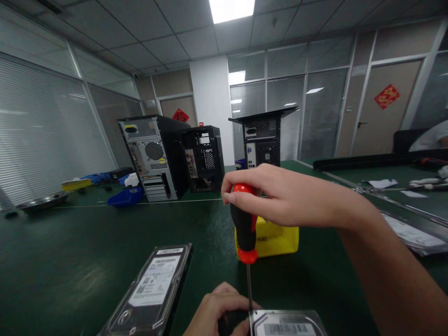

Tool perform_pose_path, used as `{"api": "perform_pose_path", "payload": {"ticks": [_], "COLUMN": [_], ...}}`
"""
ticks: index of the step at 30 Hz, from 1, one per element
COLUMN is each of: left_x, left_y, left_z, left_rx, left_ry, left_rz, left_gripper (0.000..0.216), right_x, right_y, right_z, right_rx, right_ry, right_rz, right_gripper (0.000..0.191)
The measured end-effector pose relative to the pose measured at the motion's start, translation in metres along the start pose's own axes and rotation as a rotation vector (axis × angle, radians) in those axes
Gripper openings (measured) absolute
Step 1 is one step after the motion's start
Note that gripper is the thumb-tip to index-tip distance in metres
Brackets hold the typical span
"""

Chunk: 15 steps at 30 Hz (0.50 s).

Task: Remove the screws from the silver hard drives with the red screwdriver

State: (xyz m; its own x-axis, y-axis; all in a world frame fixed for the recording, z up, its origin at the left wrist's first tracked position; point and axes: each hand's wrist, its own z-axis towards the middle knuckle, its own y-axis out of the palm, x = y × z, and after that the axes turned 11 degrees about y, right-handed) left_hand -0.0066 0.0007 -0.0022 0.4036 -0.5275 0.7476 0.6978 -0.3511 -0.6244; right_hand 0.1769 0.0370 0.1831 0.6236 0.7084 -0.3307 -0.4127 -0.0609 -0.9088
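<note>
My right hand [276, 193] is closed around the top of a black and red screwdriver [244, 231], which stands almost upright. Its thin shaft runs down to the left corner of a hard drive [287, 321] at the bottom edge of the view. My left hand [215, 310] curls its fingers at that drive's left corner, close beside the shaft's tip; the lower part of the hand is cut off. Another hard drive [156, 277] lies label up to the left. Behind the screwdriver sits a yellow bin [280, 239].
Computer cases [154, 154] stand at the back of the green table [87, 247], one with a tilted panel [262, 113] on top. A blue bin [126, 197] and a metal dish [44, 202] are at left. Another drive [413, 233] lies at right, with a person's sleeve [430, 136] beyond.
</note>
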Motion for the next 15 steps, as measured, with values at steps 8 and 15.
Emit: {"api": "perform_pose_path", "payload": {"ticks": [8, 15], "left_x": [0.0031, 0.0016], "left_y": [0.0013, 0.0020], "left_z": [0.0033, 0.0016], "left_rx": [0.012, 0.007], "left_ry": [-0.047, -0.049], "left_rz": [0.018, 0.025], "left_gripper": [0.025, 0.024], "right_x": [0.0016, 0.0014], "right_y": [0.0004, 0.0010], "right_z": [0.0016, 0.0056], "right_rx": [0.001, 0.060], "right_ry": [-0.049, -0.039], "right_rz": [0.013, -0.059], "right_gripper": [0.037, 0.046]}}
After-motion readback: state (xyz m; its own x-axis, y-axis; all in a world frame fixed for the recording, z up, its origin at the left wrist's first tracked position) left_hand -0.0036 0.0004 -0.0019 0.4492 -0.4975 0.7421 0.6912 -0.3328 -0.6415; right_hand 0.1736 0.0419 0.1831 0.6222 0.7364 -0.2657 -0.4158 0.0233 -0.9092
